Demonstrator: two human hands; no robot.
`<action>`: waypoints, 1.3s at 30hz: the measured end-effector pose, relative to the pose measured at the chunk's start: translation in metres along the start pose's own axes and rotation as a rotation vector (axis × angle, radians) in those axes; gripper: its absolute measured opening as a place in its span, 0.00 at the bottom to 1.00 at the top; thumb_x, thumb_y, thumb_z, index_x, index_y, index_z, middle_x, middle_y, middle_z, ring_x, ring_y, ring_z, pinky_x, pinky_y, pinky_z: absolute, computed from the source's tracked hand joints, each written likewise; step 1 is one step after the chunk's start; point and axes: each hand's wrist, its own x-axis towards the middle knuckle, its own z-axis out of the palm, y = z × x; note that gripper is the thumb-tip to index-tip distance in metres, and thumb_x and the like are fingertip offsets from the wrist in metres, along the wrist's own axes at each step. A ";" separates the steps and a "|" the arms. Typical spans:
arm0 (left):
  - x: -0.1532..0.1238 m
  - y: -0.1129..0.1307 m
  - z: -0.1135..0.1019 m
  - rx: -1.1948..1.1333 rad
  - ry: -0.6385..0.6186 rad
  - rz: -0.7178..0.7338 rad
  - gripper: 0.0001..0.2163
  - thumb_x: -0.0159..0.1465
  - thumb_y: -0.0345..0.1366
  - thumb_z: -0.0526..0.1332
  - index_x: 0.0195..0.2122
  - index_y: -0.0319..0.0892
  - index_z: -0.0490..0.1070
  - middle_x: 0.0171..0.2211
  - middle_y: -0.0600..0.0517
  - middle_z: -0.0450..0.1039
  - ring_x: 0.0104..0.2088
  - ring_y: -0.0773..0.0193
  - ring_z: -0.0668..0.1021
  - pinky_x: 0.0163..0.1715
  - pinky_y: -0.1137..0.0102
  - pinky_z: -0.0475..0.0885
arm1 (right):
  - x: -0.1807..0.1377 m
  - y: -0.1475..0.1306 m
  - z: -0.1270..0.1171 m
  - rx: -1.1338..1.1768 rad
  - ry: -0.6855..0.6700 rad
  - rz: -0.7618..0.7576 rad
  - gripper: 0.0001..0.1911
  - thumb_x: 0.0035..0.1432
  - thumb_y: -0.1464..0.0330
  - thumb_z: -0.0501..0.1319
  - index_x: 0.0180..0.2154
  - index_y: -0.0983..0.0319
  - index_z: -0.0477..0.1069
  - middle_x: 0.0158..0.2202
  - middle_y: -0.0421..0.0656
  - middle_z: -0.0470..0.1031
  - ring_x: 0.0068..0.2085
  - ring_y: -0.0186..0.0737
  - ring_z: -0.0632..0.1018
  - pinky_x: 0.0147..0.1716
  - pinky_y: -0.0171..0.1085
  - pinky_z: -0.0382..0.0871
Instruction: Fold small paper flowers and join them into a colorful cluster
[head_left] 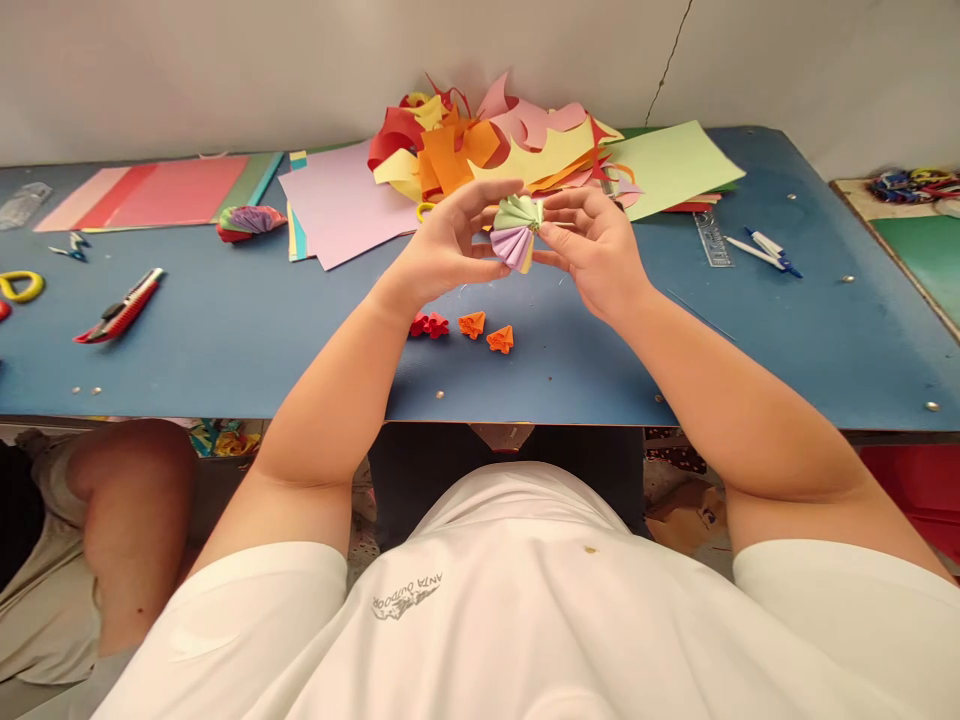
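Between my two hands, above the blue table, is a pleated paper ornament (516, 240) with fanned folds in pale green, lilac and yellow. My left hand (448, 240) curls round its left side, thumb below and index finger above. The thumb and fingers of my right hand (596, 248) pinch its right edge. Part of the ornament is hidden behind the fingers. Below my hands, two small folded orange paper pieces (486, 332) lie on the table, with red folded pieces (431, 324) next to my left forearm.
Paper scraps (457, 150) pile up at the back against the wall. Lilac sheets (352, 190) and green sheets (675, 165) flank them. A red utility knife (120, 308) and a multicoloured pleated ornament (251, 222) lie left; a ruler (712, 238) and pens (765, 252) lie right. Another person's leg (135, 520) shows lower left.
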 end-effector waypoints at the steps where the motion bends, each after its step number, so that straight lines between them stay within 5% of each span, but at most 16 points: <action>1: 0.003 -0.007 -0.006 0.019 -0.032 0.040 0.40 0.47 0.32 0.91 0.64 0.55 0.89 0.74 0.45 0.87 0.81 0.35 0.84 0.67 0.53 0.92 | -0.003 -0.008 0.002 0.035 -0.004 0.059 0.36 0.62 0.36 0.89 0.54 0.49 0.81 0.60 0.45 0.89 0.66 0.56 0.90 0.65 0.59 0.97; 4: 0.008 -0.017 -0.014 0.086 -0.101 0.100 0.43 0.46 0.38 0.94 0.66 0.55 0.89 0.75 0.42 0.86 0.79 0.32 0.85 0.70 0.46 0.91 | -0.012 -0.031 0.011 0.126 -0.023 0.181 0.29 0.64 0.43 0.89 0.52 0.50 0.82 0.56 0.44 0.91 0.63 0.57 0.92 0.65 0.63 0.98; 7: 0.008 -0.019 -0.012 0.134 -0.100 0.145 0.39 0.45 0.42 0.96 0.60 0.51 0.92 0.69 0.41 0.89 0.79 0.29 0.85 0.76 0.42 0.87 | -0.015 -0.038 0.018 0.170 -0.053 0.224 0.32 0.66 0.36 0.86 0.52 0.50 0.81 0.54 0.43 0.92 0.60 0.57 0.94 0.66 0.65 0.98; 12: 0.009 -0.024 0.000 0.156 -0.032 0.173 0.39 0.46 0.54 0.98 0.57 0.50 0.90 0.63 0.42 0.90 0.79 0.30 0.86 0.83 0.38 0.81 | -0.013 -0.025 0.017 0.080 -0.085 0.164 0.49 0.44 0.30 0.95 0.54 0.49 0.83 0.54 0.44 0.92 0.60 0.58 0.94 0.64 0.63 0.99; 15: 0.003 -0.021 0.009 0.171 0.010 0.152 0.42 0.46 0.60 0.98 0.57 0.50 0.87 0.64 0.41 0.88 0.77 0.32 0.86 0.80 0.41 0.84 | -0.012 -0.016 0.015 0.018 -0.090 0.110 0.53 0.39 0.29 0.96 0.56 0.48 0.82 0.56 0.44 0.92 0.59 0.59 0.95 0.60 0.61 1.00; 20: -0.021 0.007 0.036 0.341 0.084 0.220 0.25 0.61 0.47 0.93 0.50 0.47 0.85 0.69 0.42 0.79 0.72 0.46 0.83 0.72 0.54 0.87 | -0.012 -0.009 0.015 0.074 -0.108 0.120 0.50 0.49 0.27 0.92 0.59 0.47 0.81 0.59 0.45 0.93 0.56 0.57 0.96 0.58 0.61 1.01; 23: -0.029 0.025 0.046 0.320 0.099 0.145 0.23 0.57 0.38 0.93 0.48 0.50 0.87 0.69 0.43 0.80 0.80 0.40 0.80 0.78 0.52 0.83 | -0.007 0.000 0.010 0.074 -0.102 0.082 0.50 0.48 0.27 0.92 0.59 0.47 0.82 0.62 0.46 0.93 0.59 0.57 0.96 0.57 0.61 1.02; 26: -0.028 0.036 0.044 0.170 0.141 0.041 0.23 0.64 0.44 0.90 0.58 0.54 0.88 0.71 0.45 0.83 0.87 0.38 0.76 0.79 0.54 0.82 | 0.000 0.009 0.001 0.014 -0.103 -0.039 0.48 0.56 0.25 0.87 0.62 0.45 0.82 0.68 0.46 0.92 0.64 0.57 0.95 0.59 0.62 1.02; 29: -0.024 0.040 0.037 -0.131 0.133 -0.221 0.21 0.78 0.54 0.78 0.67 0.55 0.84 0.58 0.47 0.89 0.67 0.46 0.91 0.69 0.53 0.87 | 0.004 0.010 -0.005 -0.025 -0.068 -0.175 0.41 0.64 0.25 0.83 0.62 0.43 0.83 0.73 0.45 0.90 0.68 0.57 0.94 0.62 0.63 1.01; 32: -0.023 0.039 0.034 -0.314 0.070 -0.335 0.23 0.78 0.46 0.77 0.72 0.52 0.81 0.54 0.50 0.91 0.51 0.54 0.94 0.63 0.55 0.89 | 0.005 0.002 -0.008 -0.053 -0.083 -0.236 0.37 0.65 0.26 0.83 0.60 0.41 0.85 0.77 0.43 0.88 0.71 0.58 0.93 0.63 0.63 1.01; 39: -0.022 0.034 0.029 -0.330 0.014 -0.343 0.32 0.66 0.27 0.82 0.71 0.50 0.83 0.44 0.57 0.90 0.49 0.59 0.96 0.65 0.58 0.89 | -0.001 -0.018 -0.008 -0.243 -0.115 -0.363 0.30 0.73 0.28 0.77 0.57 0.41 0.92 0.78 0.43 0.87 0.83 0.63 0.84 0.73 0.62 0.96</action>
